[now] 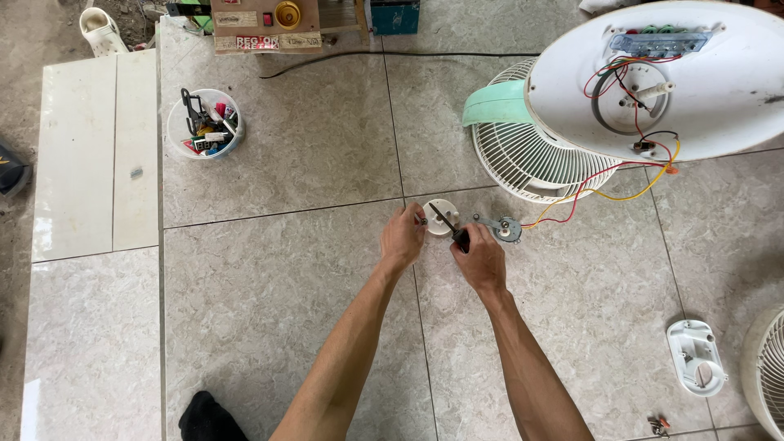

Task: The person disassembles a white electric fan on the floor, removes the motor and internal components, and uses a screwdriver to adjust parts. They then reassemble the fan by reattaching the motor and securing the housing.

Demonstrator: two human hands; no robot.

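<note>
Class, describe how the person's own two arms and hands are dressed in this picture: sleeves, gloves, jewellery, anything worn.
Both forearms are bare as far as the frame shows, with no sleeves in view. The left hand and right hand wear no gloves; no watch, ring or band is visible.

Both arms extend forward over the tiled floor (286, 278). The left hand (403, 238) grips the edge of a small round white part (438, 219) lying on the floor. The right hand (480, 257) holds a screwdriver (447, 223), its tip resting on the white part. Just beside the right hand lies a small grey motor unit (502, 229), joined by red and yellow wires (584, 192) to the upturned white fan base (670, 77). A white fan grille (531, 159) lies under the base. A white tub of tools (205, 124) stands well apart to the left.
</note>
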